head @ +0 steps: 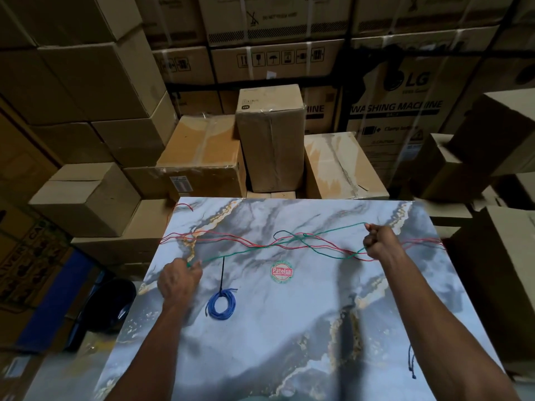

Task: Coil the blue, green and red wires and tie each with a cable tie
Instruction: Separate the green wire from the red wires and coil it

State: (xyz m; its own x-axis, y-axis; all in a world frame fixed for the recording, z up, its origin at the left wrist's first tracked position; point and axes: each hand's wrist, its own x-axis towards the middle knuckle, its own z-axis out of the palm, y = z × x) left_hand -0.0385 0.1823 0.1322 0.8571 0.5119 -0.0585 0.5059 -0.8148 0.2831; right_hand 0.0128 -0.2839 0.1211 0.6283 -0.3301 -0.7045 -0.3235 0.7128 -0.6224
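Observation:
On the marbled slab [289,328] lies a coiled blue wire [221,303], with a black cable tie [222,273] running up from it. The green wire [254,250] stretches across the slab between my two hands. My left hand [179,277] pinches its left end near the slab's left edge. My right hand [380,241] grips the wire in a fist at the right. Loose red wire [220,237] lies in long strands across the far part of the slab, tangled with the green one in the middle.
Stacked cardboard boxes [270,137] surround the slab on the far side, left and right. A round red and green sticker [281,272] sits mid-slab. A dark round object [113,305] lies below the slab's left edge. A short blue strand [411,361] hangs at the right edge.

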